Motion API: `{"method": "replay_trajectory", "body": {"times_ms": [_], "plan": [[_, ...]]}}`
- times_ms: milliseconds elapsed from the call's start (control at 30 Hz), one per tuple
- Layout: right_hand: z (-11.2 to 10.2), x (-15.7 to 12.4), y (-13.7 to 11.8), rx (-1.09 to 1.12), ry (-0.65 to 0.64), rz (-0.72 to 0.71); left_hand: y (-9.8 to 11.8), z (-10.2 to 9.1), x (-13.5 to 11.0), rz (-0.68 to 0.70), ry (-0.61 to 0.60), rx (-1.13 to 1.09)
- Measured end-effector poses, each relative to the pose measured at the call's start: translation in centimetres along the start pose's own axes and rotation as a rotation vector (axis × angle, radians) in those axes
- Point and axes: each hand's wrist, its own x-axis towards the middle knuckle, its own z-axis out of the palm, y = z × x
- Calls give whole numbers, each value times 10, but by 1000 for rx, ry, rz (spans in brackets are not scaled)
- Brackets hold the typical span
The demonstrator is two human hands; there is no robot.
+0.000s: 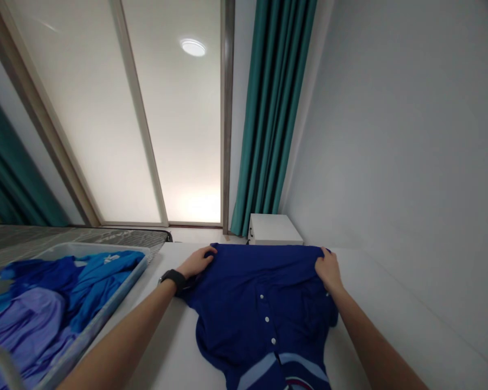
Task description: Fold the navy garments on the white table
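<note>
A dark blue buttoned shirt with white buttons and lighter blue bands lies spread over the white table, its lower end running out of view. My left hand grips its far left corner, fingers curled over the edge; a dark watch is on that wrist. At the far right corner my right hand pinches the cloth in the same way. Between the two hands the shirt's far edge is drawn straight. Small wrinkles run across the fabric below it.
To the left stands a white plastic bin holding several blue and purple garments. Beyond the table are a small white cabinet, a green curtain and frosted sliding doors. A grey wall rises on the right.
</note>
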Motion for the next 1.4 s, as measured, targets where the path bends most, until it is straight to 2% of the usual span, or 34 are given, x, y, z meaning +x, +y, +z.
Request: {"method": "replay_trajectory", "body": {"times_ms": [100,233,300,367,433,600,667,733,867,933,1000,1100,1200,1400], "plan": [[4,1,-7,-29,-87,-50,-5,2,-2,-32,89,73],[19,-7,-36,-64,-292,-231,-30,-29,-14,-185,346,189],[26,-17,-49,-109,-358,-302,-42,-45,-21,-235,395,232],[29,-28,-56,-177,-389,-346,-47,-52,-25,-231,356,257],[27,-37,-55,-267,-387,-353,-46,-48,-25,-177,273,268],[5,-41,-27,-480,-318,-237,-28,-10,-19,-10,132,280],[-2,-39,-18,-518,-314,-204,-26,-1,-19,-8,140,306],[-4,-38,-16,-518,-330,-223,-28,-1,-22,-60,196,347],[5,-44,-27,-408,-347,-333,-38,-18,-33,-216,298,445],[10,-47,-31,-402,-338,-328,-39,-24,-42,-248,322,494],[12,-49,-33,-440,-339,-290,-38,-27,-49,-204,349,566],[12,-49,-32,-474,-339,-246,-33,-23,-56,-8,341,668],[11,-50,-32,-493,-330,-279,-23,-14,-57,163,225,682],[11,-55,-34,-501,-309,-338,4,23,-59,326,13,689]]}}
